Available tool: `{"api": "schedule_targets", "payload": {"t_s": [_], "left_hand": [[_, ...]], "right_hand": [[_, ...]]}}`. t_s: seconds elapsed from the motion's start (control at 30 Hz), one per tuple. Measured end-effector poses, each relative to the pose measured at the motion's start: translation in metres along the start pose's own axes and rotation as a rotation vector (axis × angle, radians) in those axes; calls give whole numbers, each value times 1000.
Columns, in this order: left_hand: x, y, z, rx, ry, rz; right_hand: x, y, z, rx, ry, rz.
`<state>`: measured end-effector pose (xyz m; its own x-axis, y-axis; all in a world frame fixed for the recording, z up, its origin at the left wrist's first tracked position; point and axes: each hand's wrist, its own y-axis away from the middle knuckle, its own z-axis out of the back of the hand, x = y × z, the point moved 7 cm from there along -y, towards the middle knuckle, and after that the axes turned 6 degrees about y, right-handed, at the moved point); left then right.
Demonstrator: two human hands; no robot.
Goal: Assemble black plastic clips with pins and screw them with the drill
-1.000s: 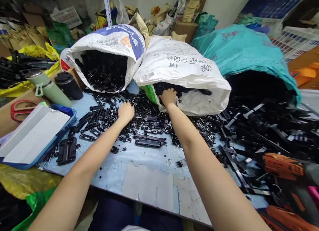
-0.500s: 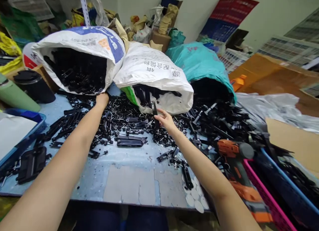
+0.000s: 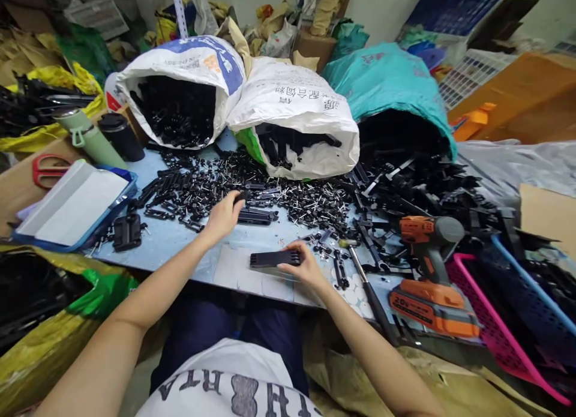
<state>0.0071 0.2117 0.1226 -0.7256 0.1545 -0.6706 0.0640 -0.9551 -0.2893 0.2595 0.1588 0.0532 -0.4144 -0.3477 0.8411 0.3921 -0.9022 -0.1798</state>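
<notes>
My left hand (image 3: 225, 215) is closed on a small black part (image 3: 240, 197), held above the near edge of the pile of parts. My right hand (image 3: 306, 265) grips the right end of a long black part (image 3: 270, 260) with ridged ends, thumb below and fingers above. That part lies level over the pale flat sheet (image 3: 231, 270) at the table's front. Just beyond, between the hands and the pile, a long black assembly (image 3: 256, 216) rests on the blue table. Small black parts and metal pins (image 3: 310, 201) spread behind it.
Two white sacks (image 3: 292, 99) and a teal sack (image 3: 391, 81) open toward me. An orange power drill (image 3: 432, 279) and a hammer (image 3: 373, 297) sit right, beside a pink basket (image 3: 490, 321). Left are a blue tray (image 3: 67, 243), red scissors (image 3: 49, 171) and cups (image 3: 121, 135).
Both hands have come back from the sacks toward the table's front. The left now holds a small part; the right's long part has turned level. The view has tilted down.
</notes>
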Motion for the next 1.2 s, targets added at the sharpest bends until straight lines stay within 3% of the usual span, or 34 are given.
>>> {"api": "schedule_targets", "payload": {"t_s": [0.07, 0.17, 0.27, 0.4, 0.47, 0.53, 0.7, 0.87, 0.93, 1.0, 1.1, 1.13, 1.2], "left_hand": [[-3, 46, -9, 52, 99, -2], [0, 93, -23, 111, 242, 68], [-5, 116, -30, 109, 366, 124], [-28, 125, -34, 134, 483, 121], [-37, 125, -30, 97, 499, 91], [-44, 125, -24, 34, 461, 37], [-59, 127, -21, 1, 406, -45], [-70, 130, -13, -225, 460, -38], [-71, 131, -19, -203, 451, -67], [-63, 133, -29, -150, 423, -31], [-44, 139, -41, -97, 285, 83], [-42, 140, -45, -53, 200, 65], [-49, 137, -57, 113, 18, -108]], "right_hand": [[5, 10, 5, 56, 237, 108], [23, 14, -16, 200, 486, 262], [37, 3, -40, 172, 373, 148], [38, -5, -53, 64, -207, -246], [44, -4, -55, 89, -381, -292], [51, -2, -49, 96, -390, -232], [62, 6, -38, 83, -231, -53], [73, 16, -42, -52, -223, 6], [76, 16, -46, -24, -182, 27], [74, 10, -48, 83, -51, 57], [53, -14, -25, 167, 290, 27], [40, -27, -4, 118, 417, -25], [11, -49, 55, -97, 666, -198]]}}
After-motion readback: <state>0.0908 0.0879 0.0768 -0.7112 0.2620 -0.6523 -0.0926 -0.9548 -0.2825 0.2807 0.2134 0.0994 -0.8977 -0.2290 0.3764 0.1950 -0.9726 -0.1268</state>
